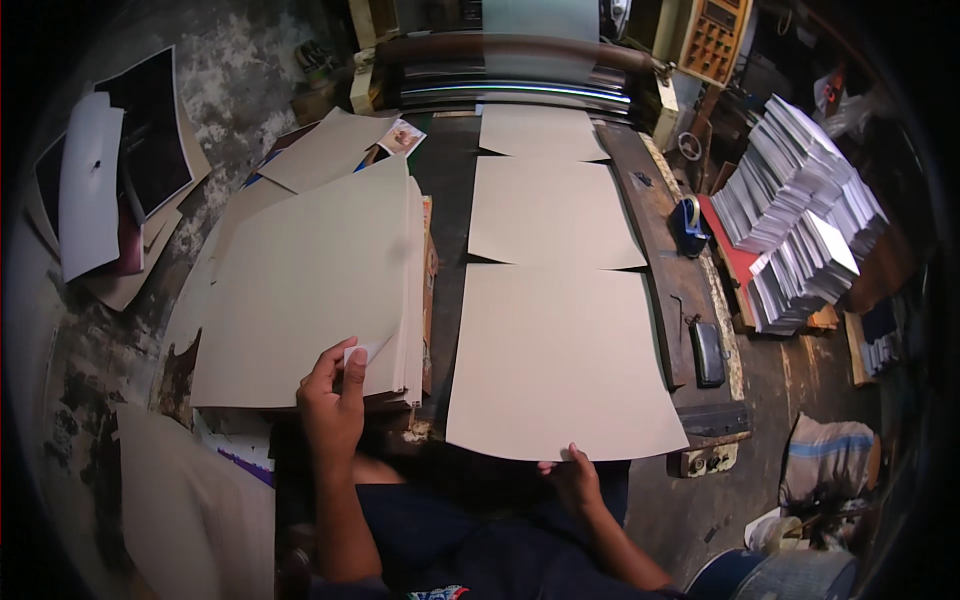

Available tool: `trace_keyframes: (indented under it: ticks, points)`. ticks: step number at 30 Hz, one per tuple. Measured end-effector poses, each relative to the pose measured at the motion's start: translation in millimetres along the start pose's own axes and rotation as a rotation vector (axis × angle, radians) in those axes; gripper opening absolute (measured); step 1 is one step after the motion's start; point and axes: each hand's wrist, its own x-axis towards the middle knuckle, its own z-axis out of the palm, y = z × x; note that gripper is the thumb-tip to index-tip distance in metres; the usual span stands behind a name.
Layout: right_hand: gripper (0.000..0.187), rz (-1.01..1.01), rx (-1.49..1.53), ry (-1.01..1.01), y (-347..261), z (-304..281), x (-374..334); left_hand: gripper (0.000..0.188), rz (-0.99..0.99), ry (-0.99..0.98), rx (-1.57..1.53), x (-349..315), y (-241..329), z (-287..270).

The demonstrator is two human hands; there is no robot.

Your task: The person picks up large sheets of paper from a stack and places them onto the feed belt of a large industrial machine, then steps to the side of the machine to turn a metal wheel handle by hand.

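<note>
To the left, a tall stack of large beige paper sheets [300,260] stands by a flat machine bed. My left hand [333,405] pinches the near right corner of its top sheet between thumb and fingers, and that corner curls up, showing a white underside. On the bed, three beige sheets lie in a row leading toward the rollers. The nearest sheet [565,360] has its front edge held by my right hand [580,487], thumb on top and fingers partly hidden beneath. The middle sheet [550,208] and the far sheet [535,130] lie beyond it.
Metal rollers [515,95] span the far end of the bed. Along the bed's right side sit a blue tape dispenser [690,226] and a black case [708,355]. Bundled paper stacks [785,180] rise farther right. Loose dark and white sheets [90,190] lie far left.
</note>
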Motion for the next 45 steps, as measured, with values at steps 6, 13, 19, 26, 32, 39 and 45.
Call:
trace_keyframes:
  ticks: [6,13,19,26,32,39,45]
  points:
    - [0.036,-0.105,-0.043,0.155,10.9,9.9,16.9,0.034,0.009,-0.003,-0.022,-0.4,1.8,0.0]
    - [0.063,0.029,0.025,0.174,-25.8,58.1,-18.3,0.031,0.032,-0.027,-0.022,-1.3,9.5,0.1]
    - [0.103,-0.214,-0.275,-1.115,-144.0,184.1,-123.3,0.030,0.011,-0.022,0.001,-5.6,1.4,-10.9]
    - [0.122,-0.759,-0.092,-1.566,-154.5,244.8,-170.6,0.030,0.070,-0.099,0.109,-10.2,14.8,-4.1]
    - [0.119,-0.770,-0.709,-1.945,-216.4,265.4,-146.4,0.033,0.046,-0.143,0.184,-16.8,-7.4,-0.6]
    - [0.105,-0.783,-1.400,-1.126,-142.8,216.6,15.3,0.041,-0.159,0.260,-0.548,-9.4,-6.1,1.8]
    - [0.094,-0.819,-2.078,-0.331,-134.6,125.7,252.5,0.040,-0.067,0.001,-0.284,-11.8,-0.8,7.1]
